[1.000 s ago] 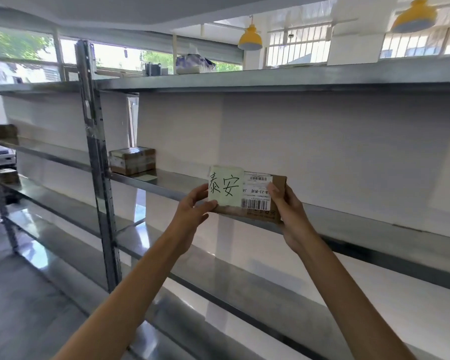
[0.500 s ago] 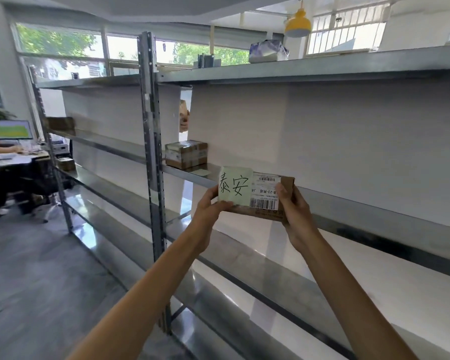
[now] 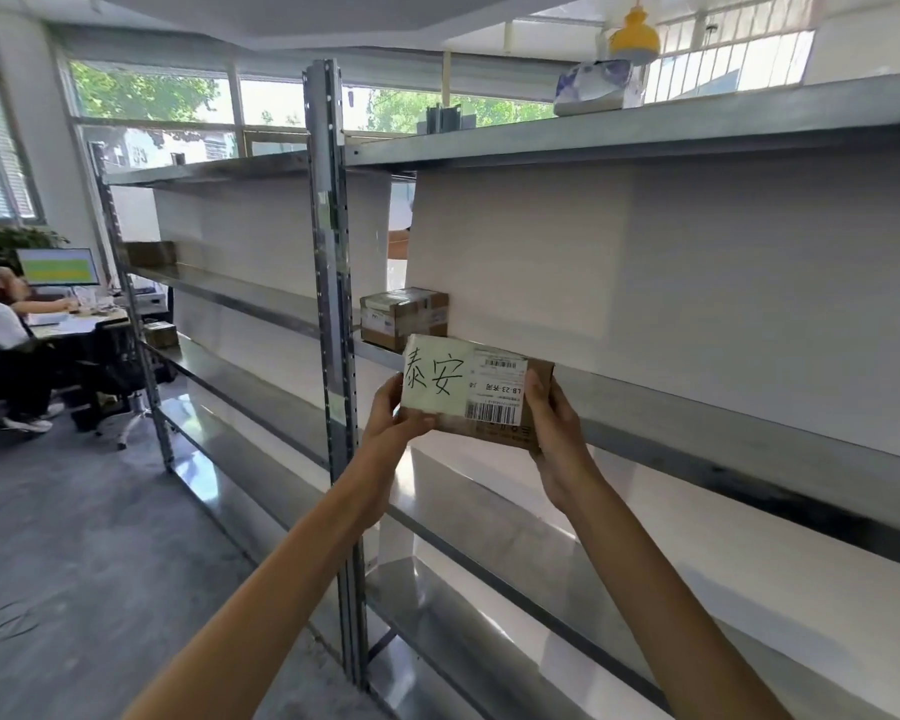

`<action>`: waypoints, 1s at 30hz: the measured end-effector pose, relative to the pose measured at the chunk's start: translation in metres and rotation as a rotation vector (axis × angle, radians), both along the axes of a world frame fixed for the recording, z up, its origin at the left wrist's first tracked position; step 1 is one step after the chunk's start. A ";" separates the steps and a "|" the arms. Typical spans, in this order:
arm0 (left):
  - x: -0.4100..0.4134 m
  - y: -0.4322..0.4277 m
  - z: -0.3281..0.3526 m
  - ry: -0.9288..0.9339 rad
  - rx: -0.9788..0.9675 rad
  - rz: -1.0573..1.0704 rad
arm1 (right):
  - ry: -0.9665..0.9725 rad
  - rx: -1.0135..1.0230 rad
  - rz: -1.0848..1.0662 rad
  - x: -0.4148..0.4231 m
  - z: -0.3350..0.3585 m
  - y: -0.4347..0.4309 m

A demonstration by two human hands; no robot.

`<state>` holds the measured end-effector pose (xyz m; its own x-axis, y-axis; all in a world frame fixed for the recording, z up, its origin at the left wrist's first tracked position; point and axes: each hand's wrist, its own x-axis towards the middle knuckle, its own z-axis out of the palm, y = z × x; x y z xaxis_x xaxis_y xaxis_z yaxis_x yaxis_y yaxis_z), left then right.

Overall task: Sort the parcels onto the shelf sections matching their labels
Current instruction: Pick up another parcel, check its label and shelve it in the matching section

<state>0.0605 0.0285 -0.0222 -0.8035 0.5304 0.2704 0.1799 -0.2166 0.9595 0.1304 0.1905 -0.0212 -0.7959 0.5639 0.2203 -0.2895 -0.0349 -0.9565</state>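
Observation:
I hold a small brown cardboard parcel [image 3: 494, 402] up in front of the metal shelf [image 3: 697, 439], at the height of its middle board. A pale note with handwritten characters and a white barcode label cover its face. My left hand [image 3: 393, 426] grips the parcel's left end, thumb on the lower edge. My right hand [image 3: 554, 433] grips its right end with fingers curled round the side. Another taped brown parcel [image 3: 404, 317] stands on the middle board just behind, next to the upright post [image 3: 333, 314].
White panels back the shelf bays. More brown boxes [image 3: 149, 253] lie on the left bay's boards. A wrapped bundle [image 3: 591, 88] sits on the top board. At far left people sit at a desk with a monitor [image 3: 58, 266] and office chairs on grey floor.
My view has swung left, so the post and left bay have come toward the centre. The parcel stays gripped in both hands, now closer to the standing parcel.

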 end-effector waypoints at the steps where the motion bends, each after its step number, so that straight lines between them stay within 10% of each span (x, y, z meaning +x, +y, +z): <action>1: -0.008 0.000 0.000 -0.005 0.001 0.005 | -0.004 0.003 0.012 -0.009 0.000 0.001; 30: -0.215 0.044 0.014 0.104 0.043 -0.045 | -0.059 0.014 -0.094 -0.196 0.035 0.059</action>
